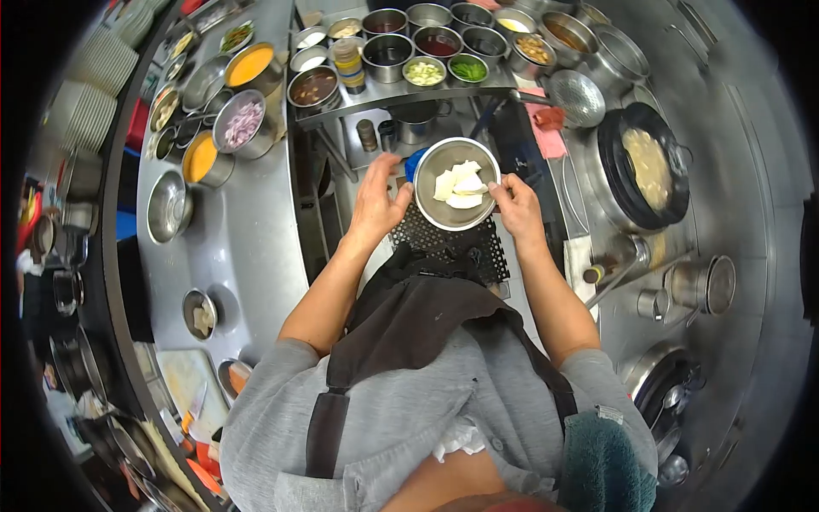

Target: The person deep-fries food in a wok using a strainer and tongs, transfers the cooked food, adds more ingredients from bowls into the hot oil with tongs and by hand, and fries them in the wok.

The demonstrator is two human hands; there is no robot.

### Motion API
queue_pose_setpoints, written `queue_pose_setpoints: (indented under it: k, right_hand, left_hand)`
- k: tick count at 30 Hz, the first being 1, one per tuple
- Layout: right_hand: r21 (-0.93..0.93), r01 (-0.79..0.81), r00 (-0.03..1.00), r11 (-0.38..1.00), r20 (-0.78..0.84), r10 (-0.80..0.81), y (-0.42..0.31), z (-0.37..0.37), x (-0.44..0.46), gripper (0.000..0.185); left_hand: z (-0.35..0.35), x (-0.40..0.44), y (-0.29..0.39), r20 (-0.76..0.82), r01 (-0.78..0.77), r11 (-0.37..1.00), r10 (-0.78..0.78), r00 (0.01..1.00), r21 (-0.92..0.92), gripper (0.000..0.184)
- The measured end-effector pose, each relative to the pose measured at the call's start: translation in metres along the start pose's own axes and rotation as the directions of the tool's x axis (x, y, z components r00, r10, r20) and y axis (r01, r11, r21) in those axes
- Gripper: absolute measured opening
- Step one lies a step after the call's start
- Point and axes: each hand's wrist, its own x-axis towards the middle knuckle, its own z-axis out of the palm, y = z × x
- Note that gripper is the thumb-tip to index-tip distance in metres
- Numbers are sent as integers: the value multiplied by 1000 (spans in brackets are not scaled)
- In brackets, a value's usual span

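A round metal bowl [433, 210] hangs in the air in front of my body, with several pale white-yellow pieces [461, 185] inside it. My right hand [516, 205] grips the bowl's right rim, thumb on the edge. On the bowl's left side is my left hand [380, 200], its fingers spread and the thumb close to the rim; whether it touches cannot be made out. Below the bowl a black perforated mat [478, 254] shows on the floor.
Metal pots of sauces and chopped food line the shelf [358, 104] ahead. The left steel counter [247, 213] bears bowls and a cutting board [183, 381] with a knife. At right, a wok [607, 175] holds liquid, beside a perforated ladle [577, 98].
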Motion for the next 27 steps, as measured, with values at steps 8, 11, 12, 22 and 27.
queue_pose_setpoints:
  k: [8, 11, 12, 22, 27]
  right_hand:
    - [-48, -19, 999, 999, 35, 21, 0, -1, -20, 26]
    - [-29, -63, 998, 998, 24, 64, 11, 1, -27, 24]
    - [-9, -116, 992, 993, 39, 116, 11, 0, -29, 24]
    - [80, -150, 988, 985, 51, 146, 66, 16, -31, 24]
    - [92, -174, 984, 980, 63, 169, 62, 11, -32, 25]
  left_hand:
    - [53, 2, 33, 522, -284, 955, 199, 829, 86, 74]
    - [59, -4, 32, 607, -318, 947, 227, 761, 44, 70]
    - [60, -5, 31, 642, -348, 935, 225, 732, 69, 65]
    - [58, -1, 34, 962, 64, 988, 122, 244, -141, 54]
    - [68, -9, 29, 965, 114, 983, 113, 236, -143, 58]
